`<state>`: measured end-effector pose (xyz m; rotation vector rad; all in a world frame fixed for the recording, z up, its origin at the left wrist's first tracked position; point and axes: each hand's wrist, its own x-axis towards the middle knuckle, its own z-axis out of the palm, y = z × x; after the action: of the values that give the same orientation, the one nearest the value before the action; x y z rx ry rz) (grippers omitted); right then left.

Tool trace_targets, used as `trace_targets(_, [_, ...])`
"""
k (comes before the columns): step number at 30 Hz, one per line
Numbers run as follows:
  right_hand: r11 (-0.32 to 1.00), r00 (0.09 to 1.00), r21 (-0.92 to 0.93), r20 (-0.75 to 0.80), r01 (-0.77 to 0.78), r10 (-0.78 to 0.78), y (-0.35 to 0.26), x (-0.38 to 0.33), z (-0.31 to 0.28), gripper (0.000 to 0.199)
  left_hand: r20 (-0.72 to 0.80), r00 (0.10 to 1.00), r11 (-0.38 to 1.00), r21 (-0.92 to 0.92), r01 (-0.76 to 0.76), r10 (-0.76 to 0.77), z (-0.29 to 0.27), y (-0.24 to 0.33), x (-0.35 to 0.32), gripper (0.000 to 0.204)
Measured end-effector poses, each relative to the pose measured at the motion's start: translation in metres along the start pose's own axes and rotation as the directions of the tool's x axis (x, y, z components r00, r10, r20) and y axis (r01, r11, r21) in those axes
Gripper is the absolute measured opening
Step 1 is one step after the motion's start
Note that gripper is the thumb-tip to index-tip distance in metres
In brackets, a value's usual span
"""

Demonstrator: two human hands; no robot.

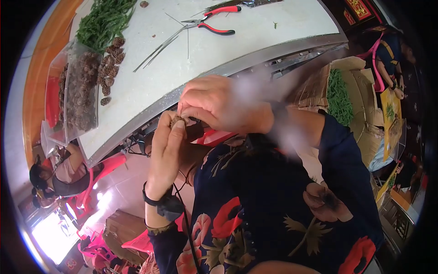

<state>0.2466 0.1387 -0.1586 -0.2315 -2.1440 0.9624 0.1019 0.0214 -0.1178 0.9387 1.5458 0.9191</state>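
My left hand (163,146) is closed, pinching a small brown pine cone (176,121) between thumb and fingers just off the table's near edge. My right hand (205,98) meets it there, fingers bent and pressed together at the cone's upper side. Whatever the right fingertips grip is too small and hidden to make out. Beyond the hands, red-and-black pliers (201,23) lie on the white table (200,57) across several thin wires (159,51). Loose pine cones (110,66) sit further left on the tabletop.
At the table's left end stands a clear plastic bin (82,98) of pine cones, with green artificial sprigs (102,27) behind it. To my right, a cardboard box (367,93) holds more greenery (340,98). Other people sit at far left and far right. A black cable (185,212) hangs beside my left forearm.
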Motion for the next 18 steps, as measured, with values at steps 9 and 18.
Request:
trace_targets(9, [0.932,0.937,-0.139,0.051,-0.335,0.345,-0.004,-0.002,0.007,0.010,-0.099,0.842,0.477,0.856,-0.199,0.530,0.022,-0.017,0.012,0.013])
trace_targets(18, [0.993,0.972,0.076,0.226,-0.089,0.069,0.005,0.007,-0.026,0.024,0.037,0.999,0.994,-0.108,0.016,-0.012,-0.005,0.008,0.000,0.017])
